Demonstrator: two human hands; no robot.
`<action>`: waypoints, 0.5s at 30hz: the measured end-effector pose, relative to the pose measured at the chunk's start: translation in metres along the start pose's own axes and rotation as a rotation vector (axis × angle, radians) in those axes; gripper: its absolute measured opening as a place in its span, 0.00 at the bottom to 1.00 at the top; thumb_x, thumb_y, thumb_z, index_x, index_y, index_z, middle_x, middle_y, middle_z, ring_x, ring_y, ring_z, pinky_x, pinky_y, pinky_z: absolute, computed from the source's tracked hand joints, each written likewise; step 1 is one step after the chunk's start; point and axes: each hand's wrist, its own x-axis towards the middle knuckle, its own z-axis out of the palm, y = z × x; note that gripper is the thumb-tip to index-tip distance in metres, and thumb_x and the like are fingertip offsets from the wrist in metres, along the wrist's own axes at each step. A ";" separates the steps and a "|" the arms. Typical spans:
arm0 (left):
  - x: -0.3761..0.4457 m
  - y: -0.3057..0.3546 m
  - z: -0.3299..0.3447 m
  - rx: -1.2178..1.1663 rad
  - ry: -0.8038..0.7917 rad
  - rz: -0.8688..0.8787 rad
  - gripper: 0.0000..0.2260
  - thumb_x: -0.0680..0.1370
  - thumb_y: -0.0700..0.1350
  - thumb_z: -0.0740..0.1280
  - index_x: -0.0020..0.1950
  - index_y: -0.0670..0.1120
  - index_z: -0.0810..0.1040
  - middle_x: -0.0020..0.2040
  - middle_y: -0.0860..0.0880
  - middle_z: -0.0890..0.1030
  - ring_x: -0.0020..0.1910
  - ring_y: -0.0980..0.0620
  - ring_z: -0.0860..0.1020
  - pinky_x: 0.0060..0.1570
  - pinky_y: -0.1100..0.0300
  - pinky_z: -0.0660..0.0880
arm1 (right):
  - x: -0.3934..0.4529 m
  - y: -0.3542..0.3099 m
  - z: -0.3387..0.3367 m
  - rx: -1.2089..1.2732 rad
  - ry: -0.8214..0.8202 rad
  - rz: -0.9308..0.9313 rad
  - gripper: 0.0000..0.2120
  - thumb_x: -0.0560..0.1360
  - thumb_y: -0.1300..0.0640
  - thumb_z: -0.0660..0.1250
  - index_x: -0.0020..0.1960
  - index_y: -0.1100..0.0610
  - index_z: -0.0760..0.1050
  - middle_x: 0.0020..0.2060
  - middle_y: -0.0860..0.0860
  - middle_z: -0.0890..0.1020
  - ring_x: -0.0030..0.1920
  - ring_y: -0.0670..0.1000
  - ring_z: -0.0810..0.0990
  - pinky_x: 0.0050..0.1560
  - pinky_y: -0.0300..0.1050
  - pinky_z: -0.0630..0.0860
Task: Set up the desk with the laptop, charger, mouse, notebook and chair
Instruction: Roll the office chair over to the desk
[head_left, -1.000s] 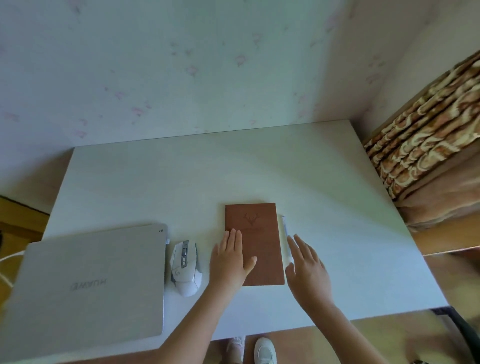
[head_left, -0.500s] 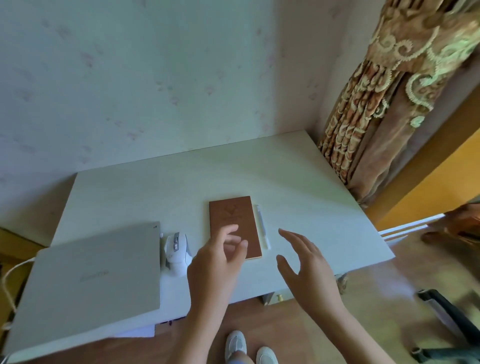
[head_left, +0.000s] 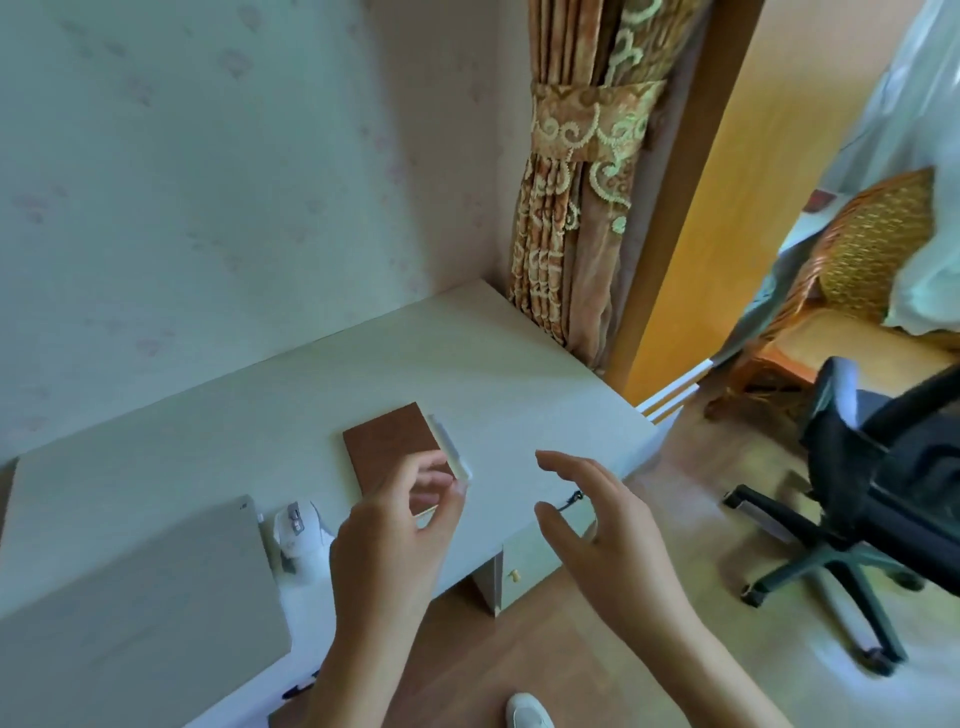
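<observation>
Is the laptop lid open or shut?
Shut. The laptop lies flat on the desk with only its grey lid showing; no screen or keyboard visible.

Laptop (head_left: 130, 597) left on desk (head_left: 311, 395); mouse (head_left: 298, 535) beside; notebook (head_left: 395, 447) right; chair (head_left: 883, 493) off right.

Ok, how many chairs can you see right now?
2: a black office chair on the floor right of the desk, and a wicker chair behind it, partly hidden by white fabric.
</observation>
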 end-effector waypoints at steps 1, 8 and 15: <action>-0.009 -0.001 -0.003 -0.007 -0.016 0.014 0.07 0.74 0.52 0.70 0.51 0.60 0.77 0.41 0.66 0.81 0.43 0.66 0.79 0.39 0.61 0.76 | -0.014 -0.002 0.000 0.003 0.015 0.018 0.19 0.75 0.53 0.66 0.63 0.39 0.70 0.59 0.33 0.74 0.61 0.34 0.69 0.56 0.26 0.64; -0.064 0.000 -0.011 -0.051 -0.155 0.091 0.08 0.74 0.51 0.70 0.52 0.58 0.78 0.41 0.66 0.81 0.43 0.65 0.79 0.44 0.55 0.79 | -0.101 -0.006 -0.012 -0.047 0.142 0.127 0.19 0.73 0.52 0.66 0.62 0.42 0.73 0.57 0.36 0.77 0.61 0.38 0.73 0.61 0.42 0.72; -0.086 0.038 0.017 -0.099 -0.294 0.218 0.09 0.74 0.50 0.71 0.53 0.57 0.79 0.42 0.65 0.82 0.43 0.65 0.80 0.45 0.57 0.79 | -0.149 0.006 -0.055 -0.083 0.314 0.209 0.18 0.71 0.52 0.67 0.60 0.41 0.73 0.55 0.33 0.77 0.60 0.37 0.74 0.59 0.44 0.73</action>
